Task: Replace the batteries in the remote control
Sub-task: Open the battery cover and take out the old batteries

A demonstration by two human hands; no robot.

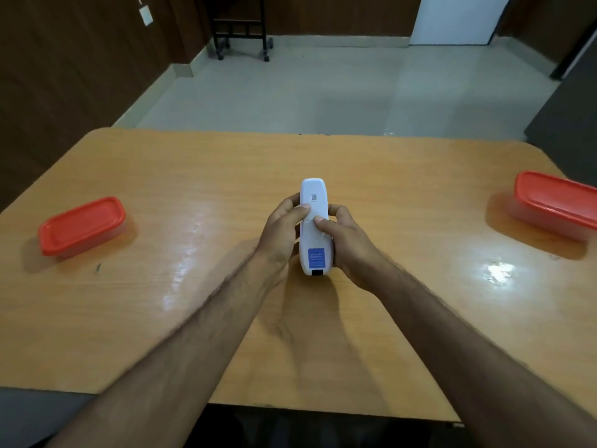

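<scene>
A white remote control (312, 236) is held back side up over the middle of the wooden table (403, 195), its length running away from me. A blue label sits near its close end and a small code sticker near the far end. My left hand (281, 232) grips its left side, thumb lying across the back. My right hand (347, 242) grips the right side, thumb pressed on the back near the seam of the battery cover. The cover looks closed. No batteries are visible.
A closed box with a red lid (82, 226) rests on the table at the left. Another red-lidded box (557, 202) sits at the right edge. Beyond the table lie a grey floor and a black wheeled stand (240, 30).
</scene>
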